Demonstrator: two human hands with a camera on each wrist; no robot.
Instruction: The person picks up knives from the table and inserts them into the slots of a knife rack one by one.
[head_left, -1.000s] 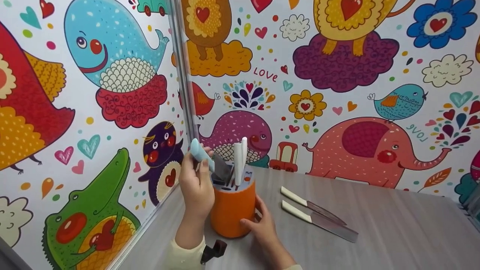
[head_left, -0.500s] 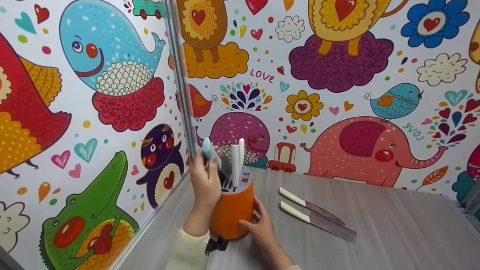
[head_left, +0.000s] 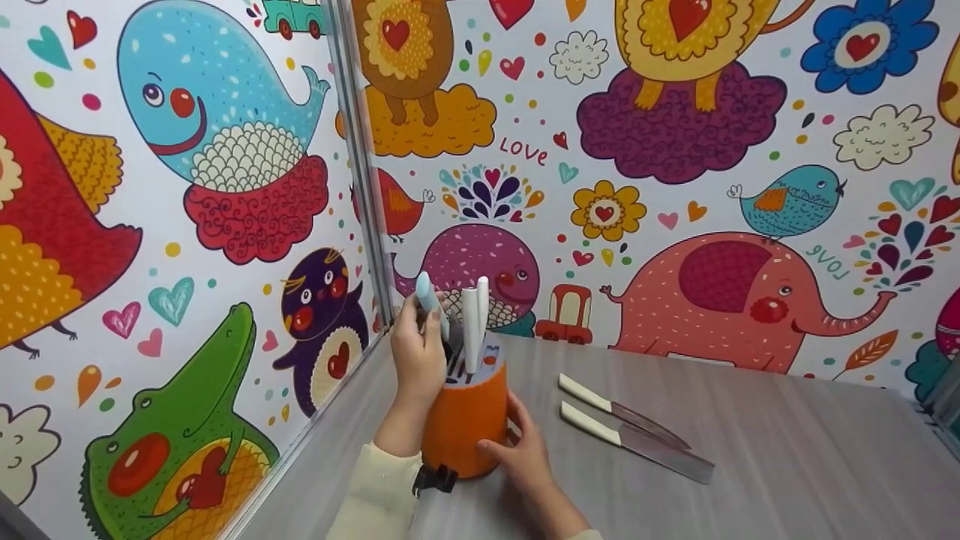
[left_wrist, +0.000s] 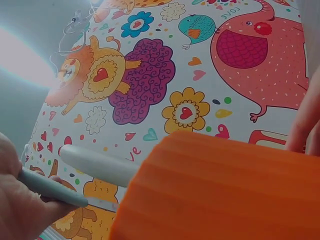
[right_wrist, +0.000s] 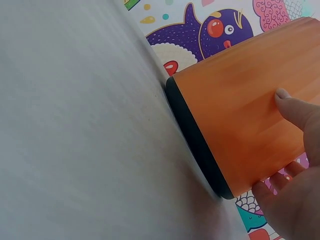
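Note:
An orange knife block [head_left: 465, 431] with a grey slotted top stands on the table. My left hand [head_left: 417, 356] grips the light-blue handle of a knife [head_left: 426, 289] at the block's left side. A short strip of its blade [left_wrist: 102, 204] shows in the left wrist view between handle and block; the rest is hidden at the slots. Two white-handled knives [head_left: 471, 330] stand upright in the block beside it. My right hand [head_left: 525, 454] holds the block low on its right side, thumb on the front and fingers curled around, as the right wrist view also shows.
Two cream-handled knives, a pointed one [head_left: 622, 409] and a broad square-ended one [head_left: 637, 442], lie on the grey table [head_left: 795, 442] right of the block. Cartoon-printed walls [head_left: 660, 202] rise at the back and left, meeting at a metal corner strip [head_left: 364, 150].
My left hand has moved right and tipped the blue-handled knife more upright, its blade sinking lower at the block's top. The right hand has stayed on the block.

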